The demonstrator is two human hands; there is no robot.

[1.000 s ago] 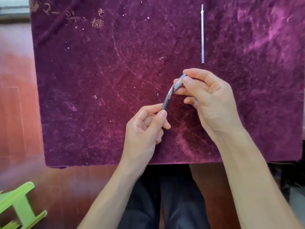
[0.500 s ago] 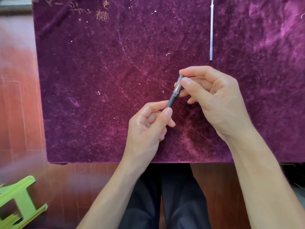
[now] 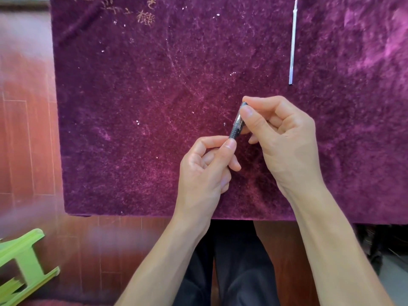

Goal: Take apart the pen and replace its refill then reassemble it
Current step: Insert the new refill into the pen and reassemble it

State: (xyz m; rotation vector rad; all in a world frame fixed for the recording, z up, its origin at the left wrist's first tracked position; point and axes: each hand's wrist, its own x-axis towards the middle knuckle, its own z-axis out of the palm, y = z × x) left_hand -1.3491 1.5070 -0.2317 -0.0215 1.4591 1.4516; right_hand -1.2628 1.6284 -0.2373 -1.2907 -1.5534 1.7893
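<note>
A short pen (image 3: pixel 236 124) with a clear barrel and a dark ribbed grip is held tilted above the purple cloth (image 3: pixel 143 107). My left hand (image 3: pixel 205 171) pinches its lower, grip end between thumb and forefinger. My right hand (image 3: pixel 280 138) grips its upper end, thumb along the clear barrel. Both ends of the pen are hidden by fingers. A thin white refill (image 3: pixel 292 43) lies apart on the cloth, straight up from my right hand, nearly vertical.
The purple cloth covers the table; its front edge runs just below my wrists. A green plastic stool (image 3: pixel 24 266) lies on the red wooden floor (image 3: pixel 28 140) at the lower left. My dark trousers (image 3: pixel 234 266) show below the table edge.
The visible part of the pen has shortened as my two hands came closer together along it. The whole view has shifted, so the refill sits further right and higher.
</note>
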